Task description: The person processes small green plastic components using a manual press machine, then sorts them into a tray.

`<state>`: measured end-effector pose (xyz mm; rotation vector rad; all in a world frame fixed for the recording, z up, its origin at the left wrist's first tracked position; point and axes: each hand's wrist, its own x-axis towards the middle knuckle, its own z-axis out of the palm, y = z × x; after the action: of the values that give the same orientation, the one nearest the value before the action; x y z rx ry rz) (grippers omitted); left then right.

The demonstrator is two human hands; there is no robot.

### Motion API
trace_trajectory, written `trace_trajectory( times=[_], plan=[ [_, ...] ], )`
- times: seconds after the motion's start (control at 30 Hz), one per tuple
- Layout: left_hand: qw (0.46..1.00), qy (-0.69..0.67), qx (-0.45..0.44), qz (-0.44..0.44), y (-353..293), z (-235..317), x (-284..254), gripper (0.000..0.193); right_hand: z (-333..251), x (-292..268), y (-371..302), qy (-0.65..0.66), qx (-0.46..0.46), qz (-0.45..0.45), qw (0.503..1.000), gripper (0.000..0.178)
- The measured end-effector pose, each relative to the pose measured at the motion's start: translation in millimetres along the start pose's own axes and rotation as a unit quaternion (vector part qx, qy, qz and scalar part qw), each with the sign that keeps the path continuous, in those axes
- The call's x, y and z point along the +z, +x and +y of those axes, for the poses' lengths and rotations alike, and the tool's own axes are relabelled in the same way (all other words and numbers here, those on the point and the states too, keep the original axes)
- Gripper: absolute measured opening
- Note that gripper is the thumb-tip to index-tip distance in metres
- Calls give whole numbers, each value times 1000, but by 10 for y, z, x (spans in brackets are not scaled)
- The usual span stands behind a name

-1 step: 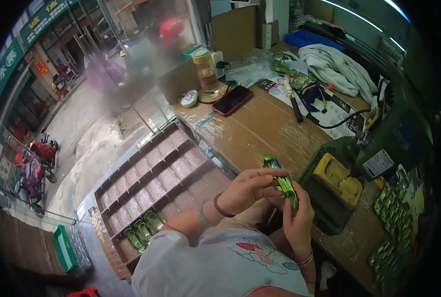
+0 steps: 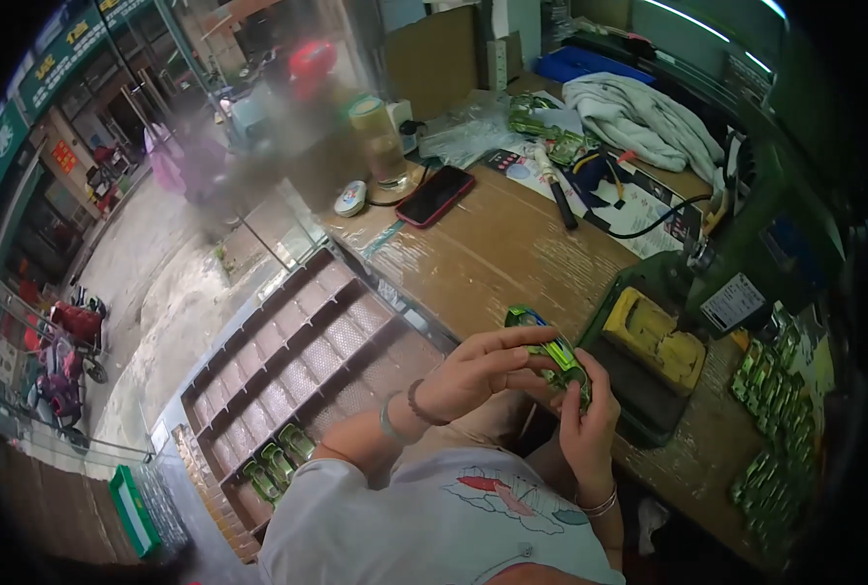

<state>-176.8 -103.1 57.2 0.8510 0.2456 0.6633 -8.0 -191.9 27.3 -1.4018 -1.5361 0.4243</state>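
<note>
A shiny green toy car body (image 2: 564,357) is held between my two hands, above the table's front edge. My left hand (image 2: 488,373) has its fingers laid along the far side of the car body, partly hiding it. Around the near end, the thumb and fingers of my right hand (image 2: 591,414) are closed. Beyond it to the right stands a dark green machine (image 2: 746,283), with a yellow car-shaped block (image 2: 653,341) on its base. Several similar green car bodies (image 2: 770,409) lie heaped at the table's right side.
On the left is a brown compartment tray (image 2: 356,320) with three green car bodies (image 2: 279,462) at its near end. Farther back are a phone (image 2: 435,196), a lidded bottle (image 2: 379,146), a dark-handled tool (image 2: 561,202), a cable (image 2: 649,232) and a pale towel (image 2: 639,122).
My view has swung slightly, so the table and machine appear farther left. The car body has tilted a little in my fingers, and both hands still hold it.
</note>
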Motion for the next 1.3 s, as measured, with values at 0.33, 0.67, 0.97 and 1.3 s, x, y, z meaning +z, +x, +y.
trace_trajectory(
  times=[0.33, 0.67, 0.97, 1.3],
  plan=[
    [599, 740, 264, -152, 626, 55, 283, 79, 203, -430, -142, 397, 259, 102, 875, 32],
    [616, 741, 206, -172, 1635, 196, -16, 56, 598, -927, -362, 180, 174, 297, 922, 19],
    [661, 700, 141, -229, 2026, -364, 271, 61, 745, -1349, 64, -304, 169, 209, 914, 17],
    [657, 653, 237, -294, 2082, -598, 77, 73, 757, -1542, 233, -376, 181, 83, 905, 19]
  ],
)
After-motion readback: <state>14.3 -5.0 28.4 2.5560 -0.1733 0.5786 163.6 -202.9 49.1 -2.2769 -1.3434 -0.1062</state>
